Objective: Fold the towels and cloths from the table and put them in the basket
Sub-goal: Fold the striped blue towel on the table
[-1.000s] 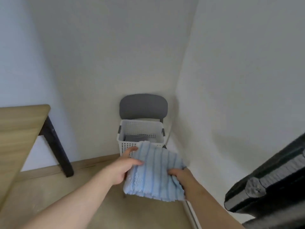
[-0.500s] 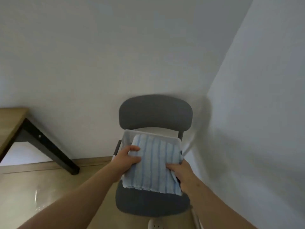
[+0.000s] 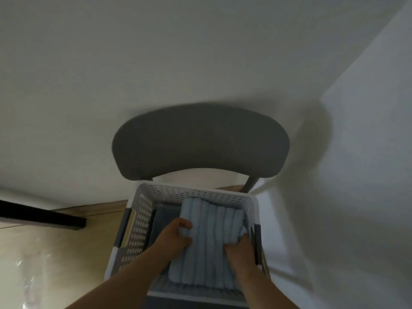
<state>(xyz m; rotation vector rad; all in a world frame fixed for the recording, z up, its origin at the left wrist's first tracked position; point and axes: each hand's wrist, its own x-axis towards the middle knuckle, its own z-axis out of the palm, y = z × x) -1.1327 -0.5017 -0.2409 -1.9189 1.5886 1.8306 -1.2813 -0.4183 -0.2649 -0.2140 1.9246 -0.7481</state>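
Beneath the towel (image 3: 211, 241), fingers of left hand (image 3: 172, 239) and right hand (image 3: 239, 250) seem hidden.

Fingers of right hand (image 3: 242, 253) mostly hidden under blue towel (image 3: 209, 241) at its right edge. Also mostly covered: grey cloth (image 3: 167, 216) by left wall of basket (image 3: 196, 189), possibly folded. The table leg (image 3: 42, 217) is cut by the left edge.

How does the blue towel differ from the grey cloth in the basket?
The blue towel is pale and ribbed, the grey cloth dark. The blue towel is on top, held by the left hand and right hand; the grey cloth sits beneath, mostly hidden. Both are inside the basket.
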